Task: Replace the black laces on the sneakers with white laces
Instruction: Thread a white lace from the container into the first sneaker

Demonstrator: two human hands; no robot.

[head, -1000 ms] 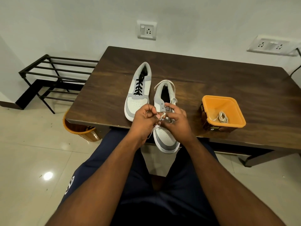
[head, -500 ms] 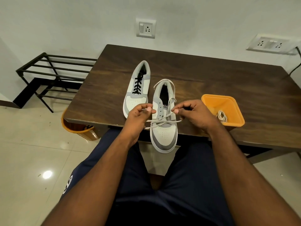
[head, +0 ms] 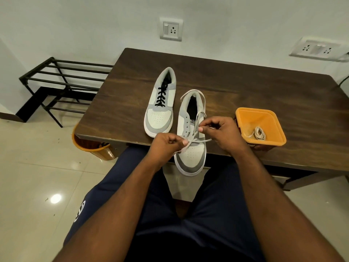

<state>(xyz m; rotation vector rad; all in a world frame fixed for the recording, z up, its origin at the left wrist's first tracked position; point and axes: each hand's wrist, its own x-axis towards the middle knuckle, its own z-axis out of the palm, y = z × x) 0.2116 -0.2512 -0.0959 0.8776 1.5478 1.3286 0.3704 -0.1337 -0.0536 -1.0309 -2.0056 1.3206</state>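
Two white and grey sneakers lie on the dark wooden table (head: 245,87). The left sneaker (head: 160,103) still carries black laces. The right sneaker (head: 191,148) hangs its toe over the table's front edge and has a white lace (head: 200,141) crossing its lowest eyelets. My left hand (head: 166,144) pinches one end of that lace at the shoe's left side. My right hand (head: 221,132) pinches the other strand above the eyelets on the right. The rest of the lace loops around the shoe's collar.
An orange tub (head: 272,133) at the right of the shoes holds a coiled white lace (head: 257,133). An orange bin (head: 92,148) stands under the table's left corner. A black metal rack (head: 62,86) is at the left wall. My legs sit below the table edge.
My hands, first close together over the shoe, drew apart with the lace ends. Since half a second ago the left hand has dropped slightly toward the toe; the lace is now taut across the eyelets.
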